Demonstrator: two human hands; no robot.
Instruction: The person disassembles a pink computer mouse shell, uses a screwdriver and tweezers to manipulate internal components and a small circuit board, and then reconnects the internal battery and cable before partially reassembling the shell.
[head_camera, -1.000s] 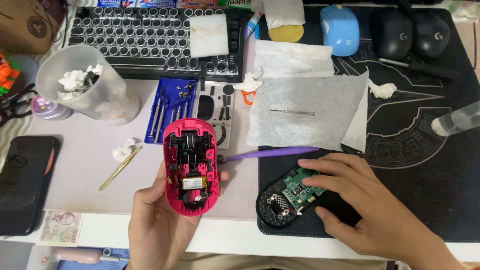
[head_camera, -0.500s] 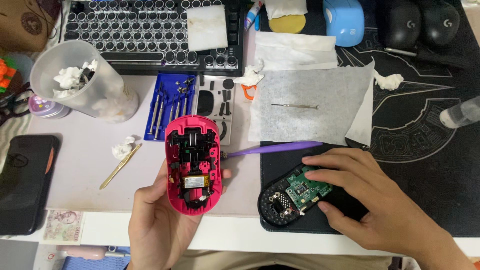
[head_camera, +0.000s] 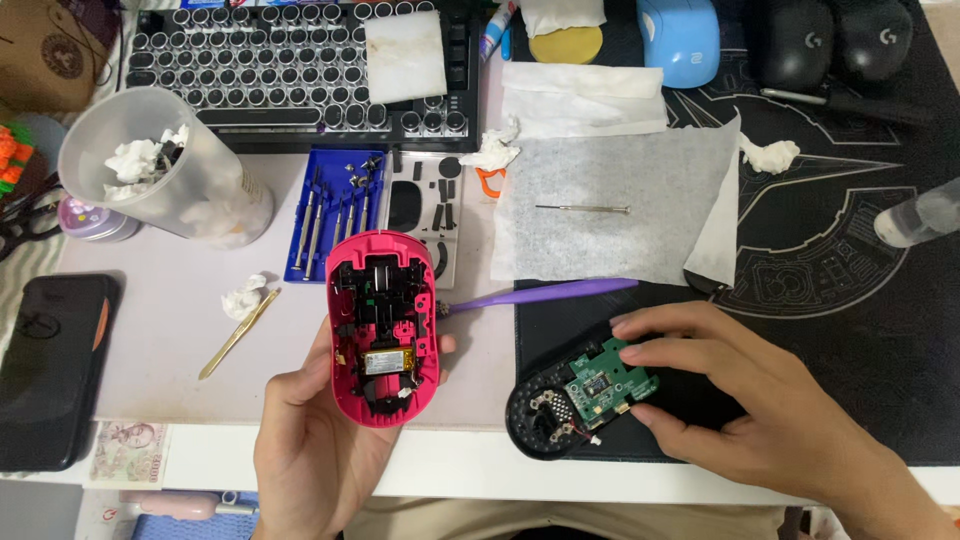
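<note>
Your left hand holds the pink shell upright above the near edge of the worktop, its open inside facing you; your fingers wrap around its back, with the thumb along its left rim and fingertips showing at its right edge. A small battery sits in the shell's lower half. To the right, your right hand rests on the black base lying on the black mat, fingers closed on the green board that sits on that base, one above it and one below. A purple tool lies between the shell and the white sheet, which carries a thin screwdriver. Behind the shell is a blue bit tray, and farther back a keyboard. At left stand a clear cup of tissue scraps, a brass pick and a dark phone.
</note>
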